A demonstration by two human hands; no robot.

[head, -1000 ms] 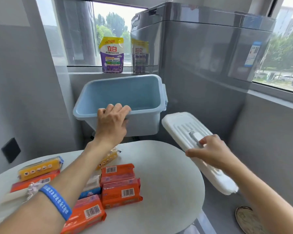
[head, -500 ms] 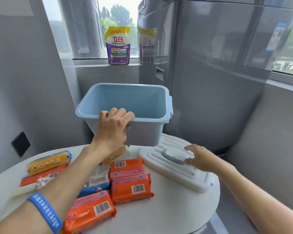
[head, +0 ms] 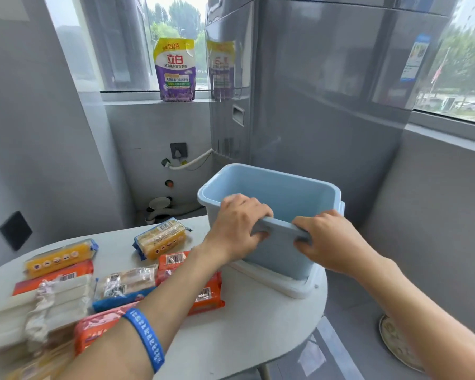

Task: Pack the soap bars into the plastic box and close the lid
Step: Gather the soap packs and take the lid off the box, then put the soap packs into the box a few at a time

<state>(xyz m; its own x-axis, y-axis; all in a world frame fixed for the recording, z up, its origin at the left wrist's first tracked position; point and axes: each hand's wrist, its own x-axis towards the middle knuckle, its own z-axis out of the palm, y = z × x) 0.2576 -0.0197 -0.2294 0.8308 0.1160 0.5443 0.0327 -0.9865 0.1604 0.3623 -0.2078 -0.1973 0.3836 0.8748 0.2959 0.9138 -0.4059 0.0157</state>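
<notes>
The light blue plastic box (head: 285, 187) stands open and empty at the right end of the white round table (head: 247, 325), resting on top of its white lid (head: 294, 286). My left hand (head: 239, 223) and my right hand (head: 329, 239) both grip the box's near rim, close together. Several wrapped soap bars lie on the table to the left: a yellow one (head: 159, 238) nearest the box, another yellow one (head: 59, 257), orange ones (head: 207, 294), and a clear-wrapped one (head: 126, 282). My left forearm crosses over some of them.
A tall grey appliance (head: 327, 91) stands right behind the box. A purple detergent pouch (head: 175, 69) sits on the window sill. A white cloth bag (head: 39, 305) lies at the table's left edge. A round woven object (head: 395, 344) lies on the floor at the right.
The lid went from my right hand onto the table. The box came down from the air onto the lid, and my right hand moved to the box's rim beside my left.
</notes>
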